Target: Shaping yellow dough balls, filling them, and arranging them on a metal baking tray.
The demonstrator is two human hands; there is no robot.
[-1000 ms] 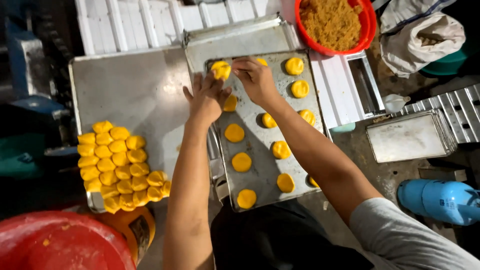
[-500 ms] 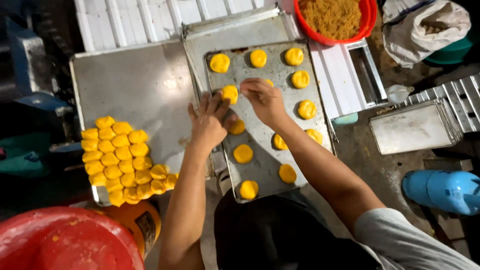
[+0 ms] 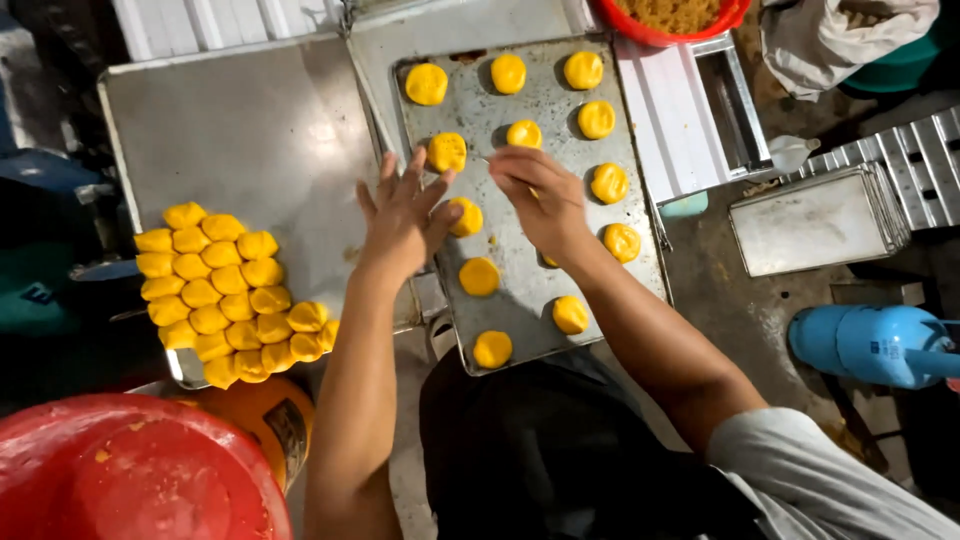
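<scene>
A metal baking tray (image 3: pixel 560 110) holds several flattened yellow dough rounds in rows. My left hand (image 3: pixel 400 215) hovers over the tray's left edge with fingers spread, fingertips near one round (image 3: pixel 447 152) and thumb by another (image 3: pixel 466 216). My right hand (image 3: pixel 545 195) rests on the tray's middle, fingers curled down over the surface; whether it holds anything is hidden. A cluster of yellow dough balls (image 3: pixel 225 290) lies on a larger steel tray (image 3: pixel 250 130) to the left.
A red bowl of brown crumbly filling (image 3: pixel 672 15) sits at the top. A stack of small trays (image 3: pixel 815 220) and a blue gas cylinder (image 3: pixel 880 345) are on the right. A red tub (image 3: pixel 130 470) is at bottom left.
Both hands have drawn back from the tray's far end toward its middle. A dough round now lies in the top left spot, another just past my left fingertips.
</scene>
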